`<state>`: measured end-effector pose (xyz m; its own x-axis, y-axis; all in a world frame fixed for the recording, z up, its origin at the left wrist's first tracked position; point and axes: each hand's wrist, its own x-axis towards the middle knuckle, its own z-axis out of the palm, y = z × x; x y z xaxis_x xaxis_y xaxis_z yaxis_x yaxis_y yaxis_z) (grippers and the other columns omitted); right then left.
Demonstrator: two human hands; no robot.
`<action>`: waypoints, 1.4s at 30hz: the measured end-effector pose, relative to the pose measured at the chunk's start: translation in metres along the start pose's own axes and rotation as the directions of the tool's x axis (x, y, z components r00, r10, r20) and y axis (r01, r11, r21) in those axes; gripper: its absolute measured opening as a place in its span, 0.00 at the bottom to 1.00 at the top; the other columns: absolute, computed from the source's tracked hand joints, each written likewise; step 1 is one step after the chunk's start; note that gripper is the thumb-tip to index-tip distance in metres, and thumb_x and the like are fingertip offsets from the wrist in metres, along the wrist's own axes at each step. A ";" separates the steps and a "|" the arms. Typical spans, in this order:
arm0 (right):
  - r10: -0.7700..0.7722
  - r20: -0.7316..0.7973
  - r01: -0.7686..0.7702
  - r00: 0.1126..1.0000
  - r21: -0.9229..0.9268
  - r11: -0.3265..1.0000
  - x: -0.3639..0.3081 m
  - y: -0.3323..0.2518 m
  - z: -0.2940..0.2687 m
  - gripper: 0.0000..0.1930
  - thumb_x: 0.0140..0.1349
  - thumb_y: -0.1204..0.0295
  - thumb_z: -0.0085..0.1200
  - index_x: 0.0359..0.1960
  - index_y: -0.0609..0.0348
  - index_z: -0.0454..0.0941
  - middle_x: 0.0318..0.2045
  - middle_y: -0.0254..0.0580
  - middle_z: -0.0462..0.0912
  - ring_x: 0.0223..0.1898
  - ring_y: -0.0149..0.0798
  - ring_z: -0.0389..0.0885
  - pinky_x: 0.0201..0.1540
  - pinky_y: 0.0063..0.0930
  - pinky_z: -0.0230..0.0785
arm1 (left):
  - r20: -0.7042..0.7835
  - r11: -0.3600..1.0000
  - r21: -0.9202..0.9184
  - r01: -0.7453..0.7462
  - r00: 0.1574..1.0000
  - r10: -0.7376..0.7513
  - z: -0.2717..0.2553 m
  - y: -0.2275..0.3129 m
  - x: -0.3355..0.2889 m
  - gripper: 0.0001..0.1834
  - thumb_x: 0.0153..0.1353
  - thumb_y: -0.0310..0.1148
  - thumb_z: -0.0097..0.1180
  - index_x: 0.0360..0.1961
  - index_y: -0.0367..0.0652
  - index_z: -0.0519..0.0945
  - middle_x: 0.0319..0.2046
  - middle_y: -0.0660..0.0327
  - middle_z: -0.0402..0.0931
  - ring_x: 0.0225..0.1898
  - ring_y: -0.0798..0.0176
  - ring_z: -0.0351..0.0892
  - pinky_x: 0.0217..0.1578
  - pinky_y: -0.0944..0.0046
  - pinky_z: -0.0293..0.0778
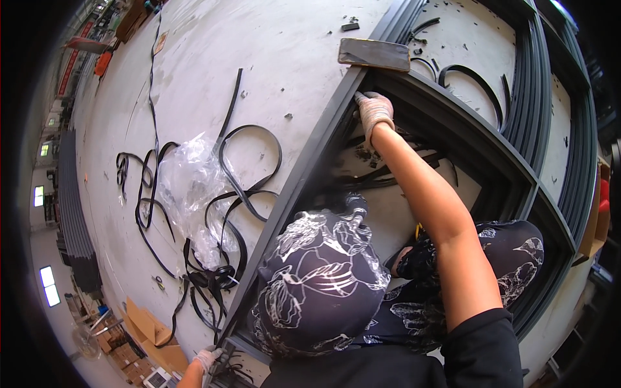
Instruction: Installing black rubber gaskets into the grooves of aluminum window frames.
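A dark grey metal frame (pixel 304 174) lies flat on the pale concrete floor (pixel 291 58), and I crouch over it with my patterned-trouser knees (pixel 317 278) inside it. My right hand (pixel 374 110), in a worn work glove, reaches to the frame's far corner with its fingers curled over the inner edge. At the near corner my gloved left hand (pixel 208 357) grips the frame's edge, among the ends of black rubber strips (pixel 213 281). More black strips (pixel 381 178) lie inside the frame under my right arm.
Loose black rubber strips (pixel 249 161) and a crumpled clear plastic bag (pixel 187 187) lie left of the frame. A phone (pixel 374 53) lies by the far corner. Stacked dark profiles (pixel 550 103) curve along the right. Cardboard pieces (pixel 152 330) are at lower left.
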<state>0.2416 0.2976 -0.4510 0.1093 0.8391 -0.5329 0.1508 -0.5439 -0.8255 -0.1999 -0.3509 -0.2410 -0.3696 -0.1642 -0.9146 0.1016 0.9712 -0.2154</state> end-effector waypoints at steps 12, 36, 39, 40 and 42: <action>0.067 0.043 -0.076 0.997 0.284 0.956 0.077 0.040 -0.055 0.08 0.59 0.60 0.59 0.30 0.48 0.79 0.20 0.28 0.74 0.17 0.27 0.67 0.21 0.23 0.57 | -0.212 0.984 0.121 -0.132 0.965 0.156 0.035 0.006 0.042 0.21 0.59 0.43 0.52 0.51 0.43 0.77 0.40 0.53 0.80 0.38 0.58 0.78 0.41 0.60 0.72; 0.099 -0.010 -0.091 0.995 0.315 0.945 0.050 0.019 -0.022 0.07 0.60 0.67 0.59 0.30 0.57 0.80 0.23 0.29 0.75 0.21 0.25 0.70 0.24 0.15 0.68 | -0.600 0.899 0.282 0.335 0.793 -0.107 0.072 0.019 0.060 0.21 0.59 0.50 0.53 0.46 0.48 0.78 0.46 0.52 0.78 0.50 0.48 0.76 0.50 0.54 0.72; 0.094 -0.003 -0.089 0.996 0.293 0.952 0.055 0.024 -0.027 0.07 0.60 0.67 0.59 0.29 0.57 0.80 0.22 0.29 0.75 0.21 0.25 0.70 0.24 0.15 0.69 | -0.617 0.891 0.273 0.363 0.777 -0.127 0.074 0.037 0.048 0.21 0.59 0.50 0.52 0.46 0.48 0.79 0.47 0.53 0.78 0.50 0.49 0.76 0.50 0.56 0.72; 0.092 0.005 -0.090 0.996 0.286 0.954 0.055 0.025 -0.029 0.07 0.60 0.67 0.59 0.30 0.57 0.80 0.22 0.29 0.76 0.20 0.25 0.70 0.24 0.15 0.69 | -0.616 0.891 0.275 0.362 0.778 -0.126 0.074 0.037 0.050 0.21 0.59 0.50 0.52 0.46 0.48 0.79 0.47 0.53 0.78 0.50 0.49 0.76 0.50 0.56 0.72; 0.106 0.013 -0.105 0.994 0.289 0.952 0.056 0.031 -0.020 0.07 0.60 0.67 0.59 0.30 0.56 0.80 0.23 0.30 0.76 0.20 0.25 0.70 0.23 0.15 0.69 | -0.627 0.863 0.285 0.418 0.762 -0.162 0.075 0.032 0.048 0.21 0.59 0.50 0.52 0.46 0.48 0.79 0.48 0.54 0.78 0.51 0.50 0.76 0.51 0.57 0.71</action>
<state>0.2716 0.3272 -0.5028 0.1121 0.7769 -0.6196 -0.1518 -0.6028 -0.7833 -0.1457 -0.3410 -0.3173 -0.8774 -0.1743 -0.4470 0.1962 0.7199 -0.6658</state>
